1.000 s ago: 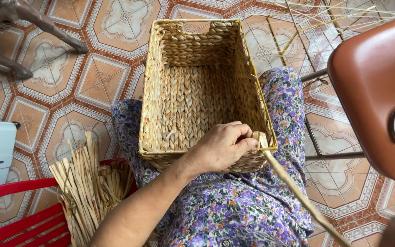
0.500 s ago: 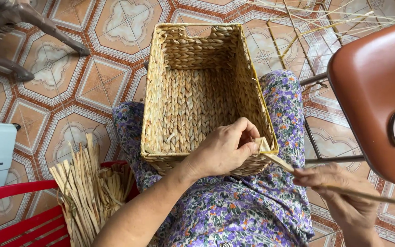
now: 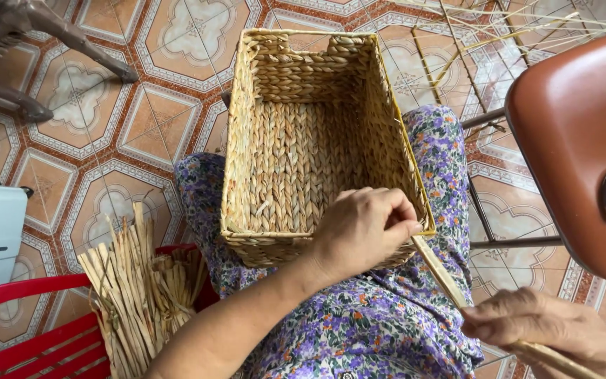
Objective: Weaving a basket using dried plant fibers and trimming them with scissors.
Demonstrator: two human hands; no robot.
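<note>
While pinched at basket (image 3: 296, 161) corner, strand (image 3: 438, 270) between hands.

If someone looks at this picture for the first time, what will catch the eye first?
First comes the woven straw basket, rectangular and empty, resting on the person's lap in the middle. At its near right corner the left hand presses on the rim, while the right hand at the lower right grips a long straw strand that runs up to that corner. A bundle of dried straw stands at the lower left, on a red chair.
</note>
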